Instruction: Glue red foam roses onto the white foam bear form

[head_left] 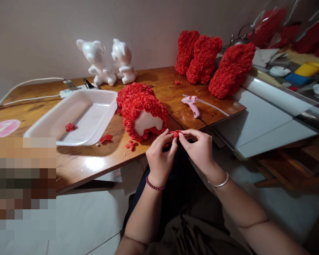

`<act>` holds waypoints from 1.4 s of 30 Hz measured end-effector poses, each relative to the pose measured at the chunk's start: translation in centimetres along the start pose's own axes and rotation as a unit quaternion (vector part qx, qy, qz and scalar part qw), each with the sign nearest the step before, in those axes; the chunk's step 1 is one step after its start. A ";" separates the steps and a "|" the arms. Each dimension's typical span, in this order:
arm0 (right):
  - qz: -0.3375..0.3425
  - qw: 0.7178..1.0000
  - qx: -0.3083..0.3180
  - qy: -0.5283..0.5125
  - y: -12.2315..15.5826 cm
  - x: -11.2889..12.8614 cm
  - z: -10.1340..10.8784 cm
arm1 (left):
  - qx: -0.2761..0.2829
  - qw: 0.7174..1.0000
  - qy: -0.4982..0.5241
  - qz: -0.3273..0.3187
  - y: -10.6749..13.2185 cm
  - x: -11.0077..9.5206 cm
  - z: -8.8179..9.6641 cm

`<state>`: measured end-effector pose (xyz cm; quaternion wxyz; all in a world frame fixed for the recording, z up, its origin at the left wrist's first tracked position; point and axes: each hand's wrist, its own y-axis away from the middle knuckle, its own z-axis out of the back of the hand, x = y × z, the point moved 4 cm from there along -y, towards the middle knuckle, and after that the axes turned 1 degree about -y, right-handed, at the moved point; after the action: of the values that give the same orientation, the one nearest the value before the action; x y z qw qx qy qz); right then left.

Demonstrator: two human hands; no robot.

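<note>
Between my fingertips, at the table's front edge, is a small red foam flower [175,134]. My left hand [161,154] pinches it from one side and my right hand [198,145] from the other. Just beyond my left hand lies a foam form covered in red roses [139,102], with a bare white patch [147,122] facing me. Loose red petals [132,145] lie on the wood beside it. A pink glue gun [192,105] rests past my right hand, a clear glue stick [215,107] lying by it.
A white plastic tub [102,124] holds one red rose [70,127]. Two white foam bears [95,60] stand by the wall near a power strip [74,90]. Several rose-covered bears [203,58] stand at the back right. The glue gun's cord [204,122] hangs over the table edge.
</note>
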<state>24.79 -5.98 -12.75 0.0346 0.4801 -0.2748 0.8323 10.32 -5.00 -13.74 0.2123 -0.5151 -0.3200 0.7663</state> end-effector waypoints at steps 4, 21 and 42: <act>0.010 1.000 -0.001 -0.005 0.2 0.1 0.1 | -0.007 1.000 -0.008 -0.006 0.1 0.0 0.0; 0.030 0.991 0.064 -0.114 0.2 -0.7 0.5 | -0.008 1.000 -0.001 -0.026 0.6 0.2 -0.1; -0.370 0.745 0.219 -0.510 0.3 -4.0 -4.1 | 0.011 0.996 -0.093 0.013 0.4 0.5 0.0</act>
<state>23.63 -3.43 -17.77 0.0881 0.8915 0.1371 0.4227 10.15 -4.97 -14.36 0.1773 -0.4437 -0.3234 0.8168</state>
